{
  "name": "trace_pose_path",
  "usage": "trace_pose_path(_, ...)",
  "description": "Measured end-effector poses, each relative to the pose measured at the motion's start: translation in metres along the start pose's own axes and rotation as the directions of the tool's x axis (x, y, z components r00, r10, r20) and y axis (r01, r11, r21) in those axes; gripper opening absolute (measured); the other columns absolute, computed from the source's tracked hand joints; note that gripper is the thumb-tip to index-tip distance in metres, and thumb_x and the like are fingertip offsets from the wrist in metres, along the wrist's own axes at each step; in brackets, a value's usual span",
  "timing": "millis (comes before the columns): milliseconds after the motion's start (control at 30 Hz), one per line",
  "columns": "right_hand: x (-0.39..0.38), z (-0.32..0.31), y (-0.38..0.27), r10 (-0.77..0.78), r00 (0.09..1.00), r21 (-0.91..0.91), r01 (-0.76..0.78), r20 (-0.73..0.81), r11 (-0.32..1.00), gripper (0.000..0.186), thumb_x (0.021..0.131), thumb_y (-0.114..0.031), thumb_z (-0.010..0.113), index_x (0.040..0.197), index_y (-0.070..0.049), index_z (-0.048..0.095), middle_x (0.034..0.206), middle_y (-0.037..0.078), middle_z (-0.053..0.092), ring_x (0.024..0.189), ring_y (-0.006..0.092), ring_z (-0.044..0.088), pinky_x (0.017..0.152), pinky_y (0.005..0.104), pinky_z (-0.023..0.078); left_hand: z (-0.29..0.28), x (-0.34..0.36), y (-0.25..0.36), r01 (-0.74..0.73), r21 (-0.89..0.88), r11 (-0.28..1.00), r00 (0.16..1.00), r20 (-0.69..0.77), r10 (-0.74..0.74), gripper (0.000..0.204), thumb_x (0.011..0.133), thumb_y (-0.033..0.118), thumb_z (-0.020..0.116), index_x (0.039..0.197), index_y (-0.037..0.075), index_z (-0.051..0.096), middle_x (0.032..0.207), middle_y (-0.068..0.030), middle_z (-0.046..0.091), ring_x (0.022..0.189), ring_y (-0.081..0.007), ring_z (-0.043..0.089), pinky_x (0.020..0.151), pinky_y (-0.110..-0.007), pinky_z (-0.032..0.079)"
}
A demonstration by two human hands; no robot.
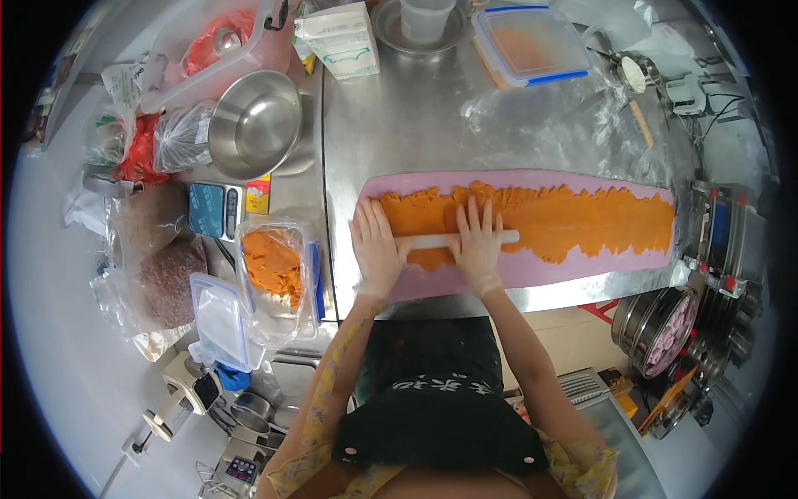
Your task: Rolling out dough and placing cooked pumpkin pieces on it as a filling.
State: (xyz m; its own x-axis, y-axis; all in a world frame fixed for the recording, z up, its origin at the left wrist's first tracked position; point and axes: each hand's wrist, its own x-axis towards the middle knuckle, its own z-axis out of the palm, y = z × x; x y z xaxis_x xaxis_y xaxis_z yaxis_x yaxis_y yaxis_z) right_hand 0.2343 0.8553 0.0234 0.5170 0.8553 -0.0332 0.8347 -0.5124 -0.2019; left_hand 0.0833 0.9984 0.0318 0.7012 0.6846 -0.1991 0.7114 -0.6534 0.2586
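Note:
A short white rolling pin (431,241) lies across the left part of an orange paste layer (573,220). This layer is spread over a long sheet of pink dough (540,264). My left hand (374,249) rests flat at the pin's left end, fingers stretched out over the left edge of the dough and paste. Across the pin near its right end lies my right hand (478,249), fingers spread forward on the paste. Both thumbs are beside the pin, and the palms hide parts of it. The paste has ragged edges, with pink dough showing around it.
At left are an open tub of orange paste (273,268), its lid (220,320), a scale (214,210) and a steel bowl (255,125). A blue-rimmed lidded box (532,46) and a carton (341,41) stand at the back. Steamer trays (657,333) sit at lower right.

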Motion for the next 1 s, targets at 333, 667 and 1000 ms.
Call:
trace_pose_path(333, -0.047, -0.009, 0.021, -0.294, 0.954, 0.088, 0.298, -0.059, 0.95, 0.049, 0.076, -0.012, 0.064, 0.124, -0.012, 0.056, 0.11, 0.003, 0.054, 0.102, 0.024, 0.051, 0.087, 0.0413, 0.042, -0.011, 0.079, -0.005, -0.117, 0.077, 0.99, 0.992, 0.066, 0.112, 0.097, 0.089, 0.058, 0.053, 0.148, -0.011, 0.019, 0.157, -0.0288, 0.017, 0.147, -0.0419, 0.012, 0.119, -0.052, 0.011)
trace_pose_path(667, -0.067, -0.013, 0.016, -0.235, 0.972, 0.149, 0.233, -0.006, 0.961, 0.051, 0.076, -0.009, 0.057, 0.126, -0.01, 0.056, 0.112, 0.004, 0.055, 0.099, 0.0239, 0.053, 0.087, 0.0404, 0.043, 0.002, 0.096, 0.036, -0.361, 0.107, 0.926, 0.922, 0.192, 0.337, 0.106, 0.08, 0.07, 0.054, 0.148, -0.006, 0.026, 0.157, -0.0264, 0.02, 0.147, -0.0419, 0.014, 0.116, -0.058, 0.014)
trace_pose_path(1000, -0.068, -0.021, 0.02, -0.241, 0.969, 0.181, 0.247, -0.057, 0.952, 0.047, 0.076, -0.01, 0.06, 0.123, -0.01, 0.058, 0.109, 0.004, 0.056, 0.099, 0.0236, 0.053, 0.085, 0.0402, 0.043, 0.027, 0.093, 0.091, -0.419, -0.009, 0.908, 0.873, 0.271, 0.405, 0.105, 0.079, 0.071, 0.055, 0.15, -0.001, 0.027, 0.158, -0.0204, 0.02, 0.148, -0.0369, 0.014, 0.117, -0.056, 0.011)
